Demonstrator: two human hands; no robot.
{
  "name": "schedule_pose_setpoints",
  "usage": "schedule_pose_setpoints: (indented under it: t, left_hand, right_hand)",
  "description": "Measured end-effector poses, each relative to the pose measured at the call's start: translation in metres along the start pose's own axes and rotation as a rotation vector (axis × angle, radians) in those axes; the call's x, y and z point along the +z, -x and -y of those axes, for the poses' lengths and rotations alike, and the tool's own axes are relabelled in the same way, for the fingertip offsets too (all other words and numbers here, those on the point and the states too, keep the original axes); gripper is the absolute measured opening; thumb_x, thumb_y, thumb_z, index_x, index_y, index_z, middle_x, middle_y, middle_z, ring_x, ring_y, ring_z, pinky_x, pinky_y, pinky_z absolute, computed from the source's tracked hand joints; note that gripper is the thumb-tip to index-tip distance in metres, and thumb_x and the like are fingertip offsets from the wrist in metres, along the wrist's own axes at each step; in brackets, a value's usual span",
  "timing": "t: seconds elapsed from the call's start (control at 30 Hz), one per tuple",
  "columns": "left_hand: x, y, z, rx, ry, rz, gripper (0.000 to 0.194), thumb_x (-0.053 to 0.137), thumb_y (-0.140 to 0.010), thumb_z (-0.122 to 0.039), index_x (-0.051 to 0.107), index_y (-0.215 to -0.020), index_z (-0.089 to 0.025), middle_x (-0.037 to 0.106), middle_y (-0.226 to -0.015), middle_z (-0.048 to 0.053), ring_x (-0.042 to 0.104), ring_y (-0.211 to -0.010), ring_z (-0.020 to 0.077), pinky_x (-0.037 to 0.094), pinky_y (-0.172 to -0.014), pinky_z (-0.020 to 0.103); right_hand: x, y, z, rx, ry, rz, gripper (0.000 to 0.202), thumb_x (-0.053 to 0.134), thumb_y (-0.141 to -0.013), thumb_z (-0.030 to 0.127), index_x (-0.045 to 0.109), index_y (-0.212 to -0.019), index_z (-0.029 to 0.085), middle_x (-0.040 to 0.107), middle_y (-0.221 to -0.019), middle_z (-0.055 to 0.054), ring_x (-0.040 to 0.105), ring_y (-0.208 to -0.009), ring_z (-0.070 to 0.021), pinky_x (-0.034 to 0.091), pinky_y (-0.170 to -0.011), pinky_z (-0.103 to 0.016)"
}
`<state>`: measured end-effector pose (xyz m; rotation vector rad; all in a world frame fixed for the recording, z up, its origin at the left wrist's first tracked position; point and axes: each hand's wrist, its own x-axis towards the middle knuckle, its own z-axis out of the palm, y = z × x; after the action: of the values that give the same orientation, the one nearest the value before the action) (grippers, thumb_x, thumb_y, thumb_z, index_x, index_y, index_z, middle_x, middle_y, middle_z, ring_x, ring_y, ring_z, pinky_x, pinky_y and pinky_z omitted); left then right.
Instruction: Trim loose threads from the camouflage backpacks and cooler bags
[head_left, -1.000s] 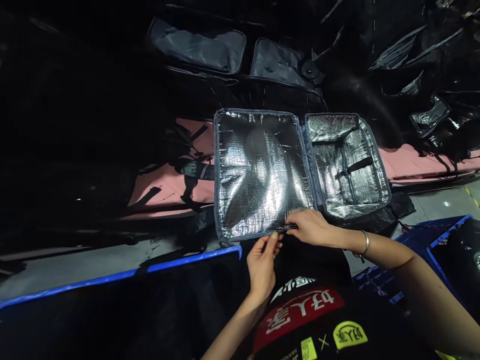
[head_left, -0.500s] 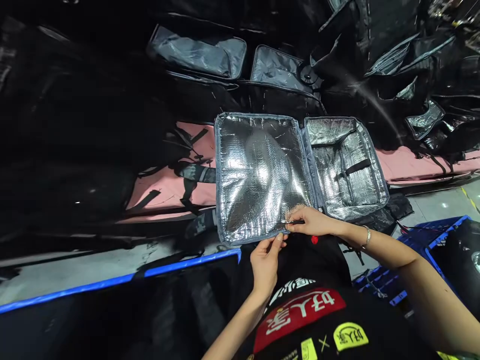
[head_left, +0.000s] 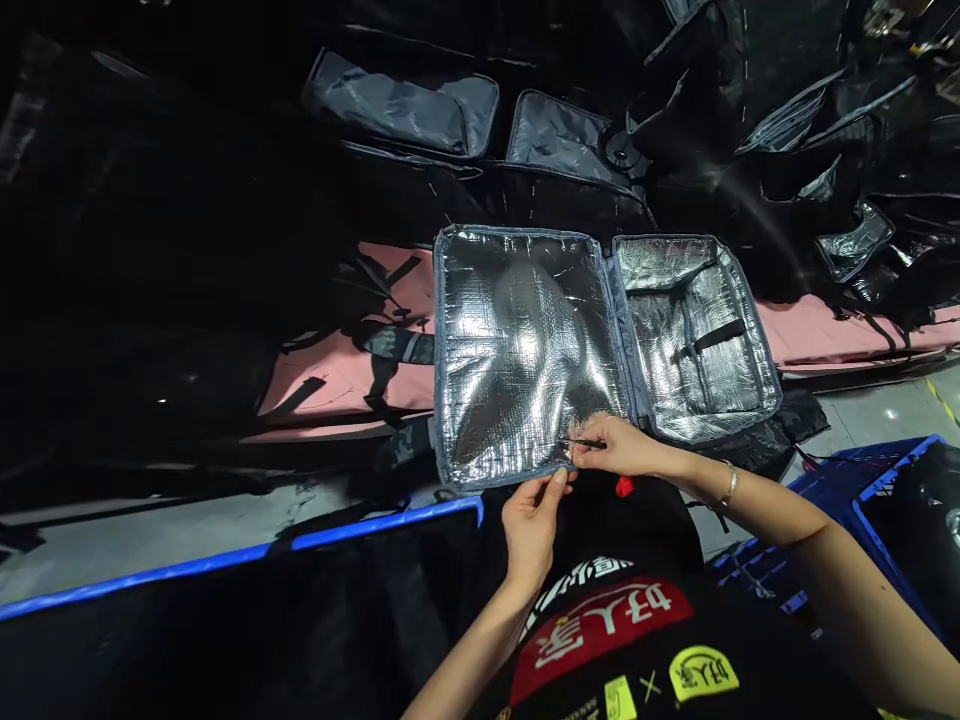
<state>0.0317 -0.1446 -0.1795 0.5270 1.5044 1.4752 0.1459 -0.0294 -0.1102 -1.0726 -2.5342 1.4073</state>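
Observation:
An insulated bag (head_left: pixel 517 340) lies opened out before me, its silver foil lining facing up and grey binding round its edges. On the left is the flat lid panel, on the right the deeper compartment (head_left: pixel 686 330) with a black strap inside. My left hand (head_left: pixel 532 515) pinches the panel's near edge between thumb and fingers. Just beside it, my right hand (head_left: pixel 615 446) closes round a small dark pointed tool (head_left: pixel 589 443), which looks like thread snips or tweezers. Its tip lies over the foil near that edge. My right fingers hide the rest of the tool.
Pink fabric (head_left: pixel 337 375) with black straps lies under and beside the bag. Black bags with grey linings (head_left: pixel 397 110) are piled behind. Blue-rimmed crates (head_left: pixel 375 525) stand near me on the left and right (head_left: pixel 892 480), holding dark material.
The dark tool in my right hand has tilted slightly, its tip now a little further left over the foil. My left hand keeps its pinch on the edge. The view has shifted slightly.

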Motion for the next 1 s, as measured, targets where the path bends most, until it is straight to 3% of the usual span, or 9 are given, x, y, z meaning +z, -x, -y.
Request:
schedule_pose_setpoints:
  t: [0.1, 0.27, 0.4, 0.5, 0.63, 0.77, 0.83, 1.0]
  left_hand:
    - [0.001, -0.002, -0.004, -0.010, -0.035, 0.043, 0.024, 0.070, -0.067, -0.037, 0.067, -0.072, -0.014, 0.069, -0.072, 0.005, 0.059, -0.066, 0.0147, 0.047, -0.069, 0.028]
    - [-0.007, -0.007, -0.018, 0.050, -0.146, 0.124, 0.026, 0.062, -0.074, -0.041, 0.068, -0.074, -0.016, 0.069, -0.074, 0.004, 0.058, -0.065, 0.0141, 0.046, -0.069, 0.027]
    - [-0.015, -0.006, -0.024, 0.155, -0.312, 0.117, 0.023, 0.062, -0.074, -0.040, 0.068, -0.077, -0.018, 0.069, -0.075, 0.003, 0.060, -0.067, 0.0148, 0.048, -0.071, 0.028]
    - [-0.016, -0.007, -0.024, 0.213, -0.360, 0.081, 0.024, 0.060, -0.075, -0.040, 0.067, -0.077, -0.018, 0.069, -0.074, 0.002, 0.060, -0.065, 0.0150, 0.048, -0.068, 0.027]
    - [-0.012, -0.017, -0.029, 0.436, -0.510, 0.039, 0.022, 0.057, -0.079, -0.039, 0.067, -0.079, -0.019, 0.069, -0.075, 0.003, 0.061, -0.067, 0.0155, 0.046, -0.067, 0.026]
    - [-0.013, -0.033, -0.045, 0.835, -0.740, -0.108, 0.019, 0.060, -0.079, -0.033, 0.067, -0.090, -0.019, 0.067, -0.070, 0.003, 0.057, -0.061, 0.0145, 0.043, -0.066, 0.026]
    - [-0.014, -0.040, -0.054, 0.967, -0.888, -0.122, 0.020, 0.058, -0.081, -0.032, 0.067, -0.094, -0.020, 0.067, -0.068, 0.003, 0.055, -0.059, 0.0148, 0.040, -0.066, 0.027]
    - [-0.015, -0.051, -0.068, 1.040, -1.153, -0.122, 0.025, 0.050, -0.086, -0.035, 0.070, -0.085, -0.020, 0.064, -0.061, 0.004, 0.054, -0.058, 0.0165, 0.034, -0.058, 0.027]
  right_hand:
    - [-0.008, -0.005, -0.005, -0.050, -0.030, 0.074, 0.032, 0.054, -0.082, 0.033, 0.057, -0.057, 0.013, 0.044, -0.053, 0.005, 0.039, -0.055, -0.0082, 0.028, -0.054, -0.021]
    - [-0.012, 0.002, 0.002, -0.031, 0.086, -0.049, 0.031, 0.049, -0.086, 0.033, 0.056, -0.063, 0.014, 0.049, -0.057, 0.004, 0.042, -0.056, -0.0085, 0.030, -0.053, -0.022]
    - [-0.001, 0.019, 0.000, -0.044, 0.259, -0.127, 0.015, 0.059, -0.082, 0.028, 0.062, -0.092, 0.018, 0.065, -0.085, -0.002, 0.058, -0.077, -0.0149, 0.037, -0.066, -0.023]
    - [0.004, 0.026, -0.003, -0.026, 0.381, -0.202, 0.028, 0.062, -0.080, 0.023, 0.058, -0.107, 0.022, 0.065, -0.105, -0.004, 0.059, -0.094, -0.0184, 0.039, -0.073, -0.025]
    - [-0.013, 0.016, 0.007, 0.045, 0.383, -0.221, 0.018, 0.055, -0.084, 0.029, 0.063, -0.099, 0.022, 0.067, -0.090, -0.003, 0.060, -0.082, -0.0167, 0.036, -0.066, -0.024]
    - [-0.044, -0.007, 0.024, 0.083, 0.299, -0.113, 0.015, 0.057, -0.081, 0.029, 0.066, -0.079, 0.018, 0.060, -0.068, 0.001, 0.052, -0.064, -0.0120, 0.029, -0.057, -0.021]
    - [-0.054, -0.017, 0.028, 0.063, 0.246, -0.043, 0.014, 0.057, -0.079, 0.024, 0.065, -0.071, 0.015, 0.054, -0.061, 0.003, 0.047, -0.059, -0.0096, 0.027, -0.055, -0.020]
    - [-0.054, -0.028, 0.023, 0.076, 0.176, 0.051, 0.013, 0.057, -0.075, 0.021, 0.062, -0.066, 0.012, 0.048, -0.055, 0.004, 0.043, -0.056, -0.0083, 0.028, -0.054, -0.020]
